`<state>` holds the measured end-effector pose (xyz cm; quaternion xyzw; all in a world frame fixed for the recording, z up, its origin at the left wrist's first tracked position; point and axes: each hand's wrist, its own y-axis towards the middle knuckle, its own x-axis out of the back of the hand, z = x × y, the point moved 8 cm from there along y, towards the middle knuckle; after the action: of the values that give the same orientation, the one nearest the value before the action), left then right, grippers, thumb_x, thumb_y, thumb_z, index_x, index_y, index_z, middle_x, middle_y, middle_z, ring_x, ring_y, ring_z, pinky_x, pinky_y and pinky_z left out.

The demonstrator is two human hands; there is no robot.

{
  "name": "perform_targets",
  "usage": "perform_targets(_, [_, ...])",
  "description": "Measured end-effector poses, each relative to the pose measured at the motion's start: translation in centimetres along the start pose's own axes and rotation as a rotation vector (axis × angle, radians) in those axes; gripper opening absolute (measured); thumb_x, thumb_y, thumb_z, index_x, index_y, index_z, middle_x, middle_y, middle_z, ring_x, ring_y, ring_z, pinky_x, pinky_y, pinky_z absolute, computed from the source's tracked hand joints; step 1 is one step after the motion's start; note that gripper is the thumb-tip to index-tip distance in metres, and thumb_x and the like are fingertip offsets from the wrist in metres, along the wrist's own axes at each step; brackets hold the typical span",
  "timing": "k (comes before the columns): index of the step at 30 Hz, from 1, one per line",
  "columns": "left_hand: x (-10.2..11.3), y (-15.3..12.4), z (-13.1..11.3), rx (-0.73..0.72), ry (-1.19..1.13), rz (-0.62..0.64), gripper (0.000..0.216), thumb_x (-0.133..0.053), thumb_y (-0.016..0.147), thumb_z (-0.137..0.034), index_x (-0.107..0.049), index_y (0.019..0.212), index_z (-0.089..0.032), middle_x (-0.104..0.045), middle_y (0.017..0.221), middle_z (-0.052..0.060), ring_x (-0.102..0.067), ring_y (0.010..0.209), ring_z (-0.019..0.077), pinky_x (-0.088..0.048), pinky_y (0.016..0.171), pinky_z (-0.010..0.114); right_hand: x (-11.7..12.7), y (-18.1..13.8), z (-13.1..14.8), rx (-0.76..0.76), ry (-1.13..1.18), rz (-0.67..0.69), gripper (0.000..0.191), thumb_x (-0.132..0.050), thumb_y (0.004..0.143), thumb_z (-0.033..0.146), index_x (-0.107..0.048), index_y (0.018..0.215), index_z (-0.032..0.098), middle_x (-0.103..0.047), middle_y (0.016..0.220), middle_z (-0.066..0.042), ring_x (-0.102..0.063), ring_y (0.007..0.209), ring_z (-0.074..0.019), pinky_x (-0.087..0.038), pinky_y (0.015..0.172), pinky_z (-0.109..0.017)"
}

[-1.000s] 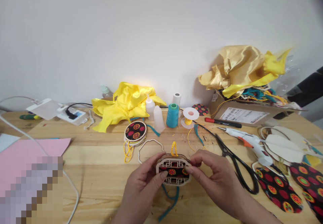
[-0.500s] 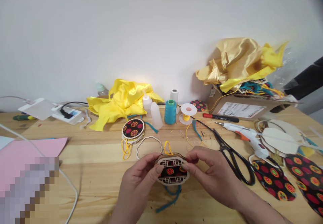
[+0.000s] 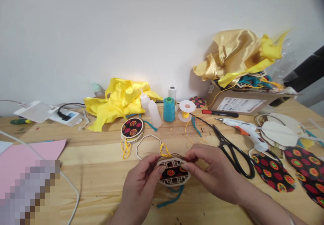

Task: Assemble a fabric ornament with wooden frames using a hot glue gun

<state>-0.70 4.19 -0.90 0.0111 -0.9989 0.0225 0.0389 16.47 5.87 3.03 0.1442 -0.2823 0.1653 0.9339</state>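
Note:
Between my two hands is a layered round ornament (image 3: 172, 173), with a pale fretwork frame over black patterned fabric. My left hand (image 3: 142, 181) pinches its left edge between thumb and fingers. On the right edge, my right hand (image 3: 212, 172) grips it the same way. A yellow braided loop (image 3: 165, 150) sticks up from its top, and a teal cord (image 3: 172, 201) hangs below. Just beyond lies a thin wooden outline frame (image 3: 138, 147). A similar ornament (image 3: 132, 129) with a yellow cord rests farther back at the left.
Black scissors (image 3: 234, 154) and a white glue gun (image 3: 246, 132) lie at the right, near fabric pieces (image 3: 274, 172). Behind stand a teal thread cone (image 3: 169, 110), white bottles (image 3: 155, 113) and a spool (image 3: 187, 106). A cardboard box (image 3: 236, 100) sits back right; a white cable (image 3: 72, 181) crosses the left.
The view has shifted slightly, moving the background a little left and up. Both hands keep hold of the ornament, and its yellow loop now leans further left.

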Motion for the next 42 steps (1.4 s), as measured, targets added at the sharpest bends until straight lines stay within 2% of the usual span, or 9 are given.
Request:
perform_targets(4, [0.0,-0.1,-0.1,-0.070,0.012,0.011,0.024,-0.069,0.074,-0.019,-0.072,0.095,-0.031,-0.077,0.086,-0.005,-0.071,0.074,0.0135,-0.055,0.067,0.016,0.1,0.0,0.0,0.009,0.003,0.000,0.013,-0.059,0.083,0.021,-0.061,0.071,0.017,-0.061,0.066,0.000,-0.053,0.061,-0.0103,-0.038,0.058,-0.023])
perform_targets(12, [-1.3,-0.1,0.3,0.067,0.016,0.124,0.011,-0.068,0.076,-0.022,-0.072,0.086,-0.026,-0.076,0.081,-0.002,-0.070,0.072,0.0144,-0.054,0.065,0.017,-0.3,-0.2,0.3,0.019,-0.031,0.049,0.011,-0.060,0.082,0.021,-0.062,0.073,0.016,-0.060,0.066,0.000,-0.053,0.062,-0.0108,-0.037,0.059,-0.023])
perform_targets(23, [-2.1,0.0,0.2,0.067,0.012,0.260,0.013,-0.064,0.080,-0.025,-0.074,0.087,-0.027,-0.076,0.083,0.000,-0.069,0.075,0.0159,-0.053,0.070,0.019,-0.2,-0.4,0.7,0.048,-0.023,0.070,0.007,-0.061,0.081,0.020,-0.063,0.075,0.017,-0.062,0.069,0.001,-0.055,0.066,-0.0110,-0.038,0.061,-0.024])
perform_targets(32, [-1.6,-0.1,2.0,0.189,-0.125,0.203,0.016,-0.068,0.078,-0.027,-0.074,0.092,-0.023,-0.075,0.086,0.003,-0.068,0.077,0.0181,-0.053,0.073,0.024,-0.4,0.0,-0.1,-0.059,0.068,0.078,0.013,-0.061,0.083,0.027,-0.067,0.078,0.017,-0.064,0.069,0.001,-0.056,0.066,-0.0109,-0.040,0.062,-0.023])
perform_targets(38, [-1.3,0.4,3.1,0.273,-0.359,0.138,0.019,-0.068,0.078,-0.025,-0.071,0.096,-0.017,-0.074,0.090,0.007,-0.066,0.077,0.0177,-0.052,0.072,0.027,0.2,0.5,-0.8,-0.120,0.135,0.028,0.029,-0.047,0.092,0.032,-0.070,0.081,0.018,-0.068,0.074,-0.001,-0.059,0.069,-0.0119,-0.041,0.062,-0.023])
perform_targets(42, [-1.5,0.6,2.9,0.278,-0.468,0.124,0.020,-0.068,0.078,-0.023,-0.071,0.096,-0.017,-0.074,0.091,0.007,-0.067,0.080,0.0187,-0.053,0.075,0.028,-0.5,0.2,-0.8,-0.152,0.155,0.070,0.022,-0.060,0.084,0.037,-0.071,0.080,0.018,-0.068,0.072,0.000,-0.058,0.066,-0.0118,-0.040,0.059,-0.022])
